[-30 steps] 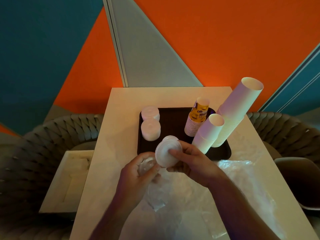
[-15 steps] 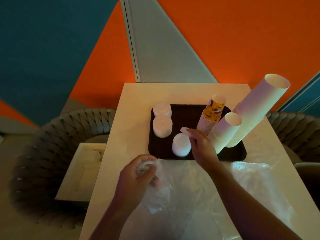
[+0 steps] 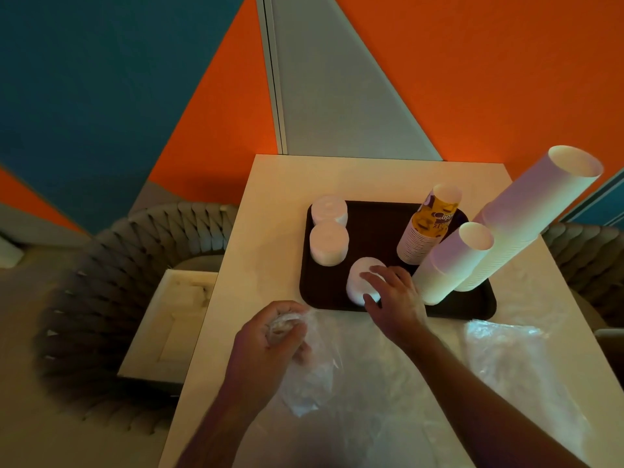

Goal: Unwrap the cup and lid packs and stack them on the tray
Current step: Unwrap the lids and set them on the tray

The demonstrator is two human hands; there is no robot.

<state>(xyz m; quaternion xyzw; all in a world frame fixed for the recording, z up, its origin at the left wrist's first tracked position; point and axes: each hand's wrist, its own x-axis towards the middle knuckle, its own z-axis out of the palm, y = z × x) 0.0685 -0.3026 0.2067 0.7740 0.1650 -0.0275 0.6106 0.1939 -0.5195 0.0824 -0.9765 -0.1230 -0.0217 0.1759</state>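
Observation:
A dark brown tray (image 3: 371, 231) lies on the white table (image 3: 270, 251). Two white lid stacks (image 3: 329, 243) stand at its left side. A third lid stack (image 3: 361, 282) stands at the tray's near edge, and my right hand (image 3: 393, 298) holds it from the right with thumb and fingers curled around it. My left hand (image 3: 270, 342) grips a bunched clear plastic wrapper (image 3: 304, 369) above the table's near left. A printed cup stack (image 3: 429, 228), a short white cup stack (image 3: 456, 265) and a tall white cup stack (image 3: 526, 217) stand on the tray's right.
Loose clear plastic wrap (image 3: 499, 352) covers the near part of the table. A woven grey chair (image 3: 101, 298) with a white box (image 3: 169, 325) on its seat stands to the left. Another woven chair (image 3: 591, 261) is at the right. The orange and teal wall is behind.
My right hand carried the lid stack from above the wrapper onto the tray's near edge and set it down. My left hand kept hold of the emptied wrapper.

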